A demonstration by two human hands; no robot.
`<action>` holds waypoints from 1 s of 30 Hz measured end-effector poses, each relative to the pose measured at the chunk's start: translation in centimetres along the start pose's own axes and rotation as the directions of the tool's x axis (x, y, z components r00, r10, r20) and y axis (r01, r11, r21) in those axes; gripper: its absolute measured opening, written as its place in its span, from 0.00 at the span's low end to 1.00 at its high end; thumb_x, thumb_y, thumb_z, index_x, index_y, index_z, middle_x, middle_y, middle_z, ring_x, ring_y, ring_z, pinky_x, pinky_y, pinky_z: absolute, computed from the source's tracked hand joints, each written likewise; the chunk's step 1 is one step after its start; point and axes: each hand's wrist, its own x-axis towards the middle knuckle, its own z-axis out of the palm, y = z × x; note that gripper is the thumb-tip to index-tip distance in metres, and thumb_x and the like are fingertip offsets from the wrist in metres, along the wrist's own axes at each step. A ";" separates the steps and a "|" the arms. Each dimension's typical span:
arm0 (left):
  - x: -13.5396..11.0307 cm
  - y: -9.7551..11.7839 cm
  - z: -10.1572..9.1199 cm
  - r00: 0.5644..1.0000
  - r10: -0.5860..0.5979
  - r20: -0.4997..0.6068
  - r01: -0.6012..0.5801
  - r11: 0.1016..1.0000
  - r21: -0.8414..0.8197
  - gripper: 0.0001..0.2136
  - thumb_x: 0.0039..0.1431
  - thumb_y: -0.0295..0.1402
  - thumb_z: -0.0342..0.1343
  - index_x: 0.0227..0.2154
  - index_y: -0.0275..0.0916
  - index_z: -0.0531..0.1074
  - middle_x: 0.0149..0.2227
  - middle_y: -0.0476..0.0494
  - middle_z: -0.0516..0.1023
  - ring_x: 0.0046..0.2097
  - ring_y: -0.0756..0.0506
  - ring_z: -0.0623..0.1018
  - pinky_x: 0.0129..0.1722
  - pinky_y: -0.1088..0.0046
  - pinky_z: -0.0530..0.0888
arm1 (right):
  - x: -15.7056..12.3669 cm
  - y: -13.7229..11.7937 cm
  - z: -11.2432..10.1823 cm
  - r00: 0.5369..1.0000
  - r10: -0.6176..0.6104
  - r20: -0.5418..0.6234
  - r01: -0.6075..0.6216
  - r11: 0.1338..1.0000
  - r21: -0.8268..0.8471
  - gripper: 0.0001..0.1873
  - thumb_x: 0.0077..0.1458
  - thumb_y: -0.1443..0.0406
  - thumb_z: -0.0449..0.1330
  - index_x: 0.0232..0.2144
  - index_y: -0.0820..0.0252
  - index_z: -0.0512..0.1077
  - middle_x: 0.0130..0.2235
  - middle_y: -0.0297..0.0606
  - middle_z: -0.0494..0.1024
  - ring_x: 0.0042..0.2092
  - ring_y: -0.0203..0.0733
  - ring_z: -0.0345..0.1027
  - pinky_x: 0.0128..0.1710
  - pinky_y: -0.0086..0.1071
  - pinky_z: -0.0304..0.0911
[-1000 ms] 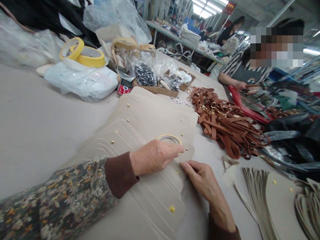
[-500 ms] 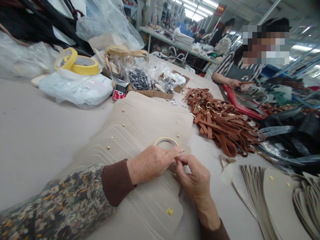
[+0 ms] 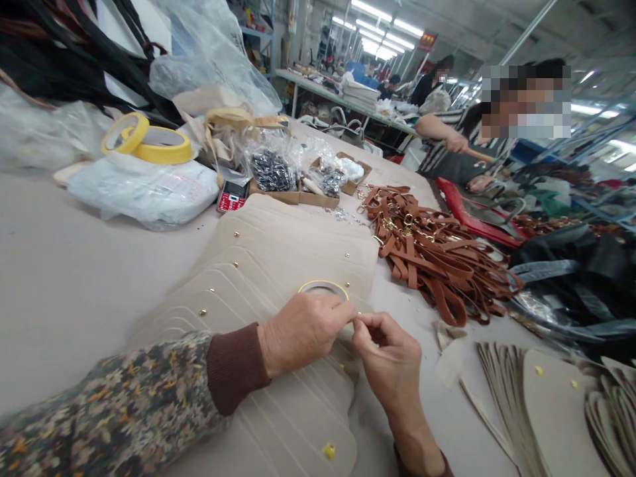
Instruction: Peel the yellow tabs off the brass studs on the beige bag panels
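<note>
My left hand (image 3: 301,331) rests closed on a fanned row of beige leather flaps (image 3: 278,265) with small brass studs. Its fingers reach the thin yellow tape ring (image 3: 322,287) lying on the flaps. My right hand (image 3: 390,361) is pinched just right of the left fingertips, thumb and forefinger together on something too small to name, near the ring's edge. A small yellow sticker (image 3: 328,451) sits on a nearer flap.
Brown leather straps (image 3: 432,255) are heaped to the right. Yellow tape rolls (image 3: 149,142) lie on a white bag (image 3: 144,189) at the back left, beside boxes of metal hardware (image 3: 278,175). More beige pieces (image 3: 546,397) are stacked front right. A person in stripes (image 3: 457,149) works across the table.
My right hand rose from flat on the flaps into a pinch against my left fingertips. The person across the table lifted an arm.
</note>
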 end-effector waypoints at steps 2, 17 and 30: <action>-0.2 0.3 0.4 0.999 0.027 -0.038 -0.028 1.000 -0.012 0.07 0.63 0.25 0.44 0.30 0.37 0.65 0.27 0.48 0.70 0.29 0.47 0.71 0.28 0.73 0.66 | 0.4 1.0 -0.1 0.968 0.247 0.042 -0.251 0.957 0.147 0.08 0.51 0.61 0.61 0.25 0.60 0.73 0.20 0.30 0.73 0.20 0.32 0.64 0.20 0.24 0.61; 0.0 -0.5 1.6 0.958 -0.110 0.266 0.076 0.988 0.132 0.06 0.65 0.27 0.47 0.34 0.38 0.68 0.37 0.41 0.70 0.39 0.41 0.70 0.31 0.67 0.71 | 0.4 4.2 -0.1 0.856 0.483 0.185 -0.513 0.839 0.184 0.20 0.46 0.51 0.65 0.31 0.64 0.77 0.21 0.34 0.74 0.22 0.34 0.66 0.22 0.26 0.65; -0.4 -0.6 1.3 0.962 -0.109 0.250 0.072 0.986 0.151 0.05 0.63 0.25 0.48 0.34 0.38 0.66 0.33 0.43 0.70 0.34 0.43 0.71 0.31 0.68 0.69 | 0.4 4.3 -0.4 0.940 0.336 0.064 -0.326 0.936 -0.134 0.19 0.52 0.51 0.61 0.37 0.60 0.73 0.19 0.30 0.74 0.20 0.37 0.67 0.21 0.28 0.63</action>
